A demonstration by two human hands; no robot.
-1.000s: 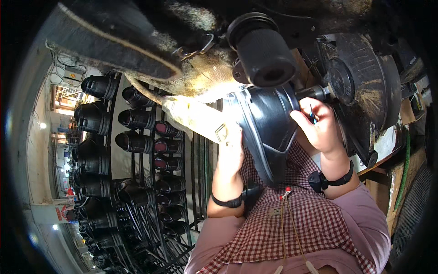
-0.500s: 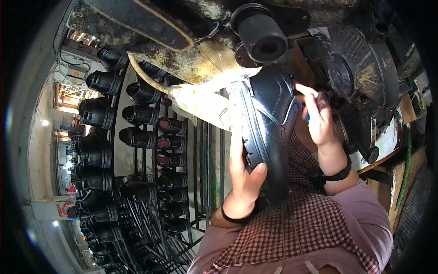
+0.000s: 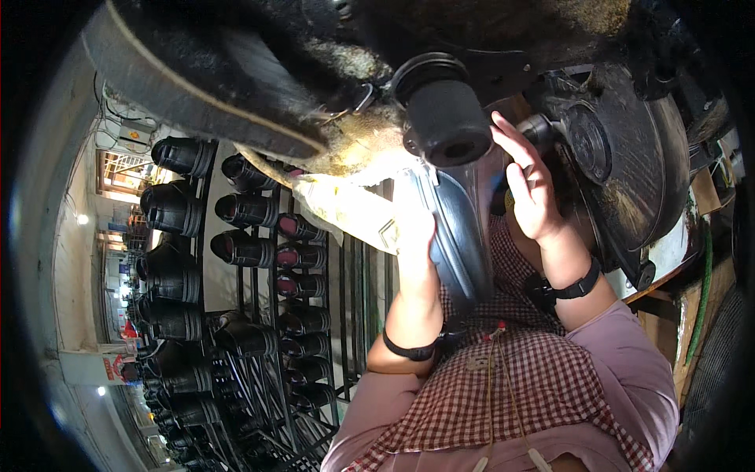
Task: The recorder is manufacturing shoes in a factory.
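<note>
A black leather shoe (image 3: 464,228) with a thick ridged sole stands on its length in front of me, partly smeared by motion. Its upper end is under a black cylindrical machine part (image 3: 447,122). My left hand (image 3: 414,224) holds the shoe by its sole side; bright light washes out the fingers there. To the right of the shoe is my right hand (image 3: 531,189), fingers stretched upward beside the black cylinder and the thumb apart. Whether its palm side touches the shoe, I cannot tell.
A large dusty machine body (image 3: 354,71) overhangs the work, with a glowing lamp area and a pale plastic wrapping (image 3: 354,212) below it. Racks of black shoes (image 3: 245,248) stand at left. A dark round machine guard (image 3: 629,157) sits at right, near a green hose (image 3: 698,295).
My right hand has gone from bent fingers at the shoe's side to stretched fingers, farther up. The shoe has turned and shows its side less. My left hand has shifted up along the sole.
</note>
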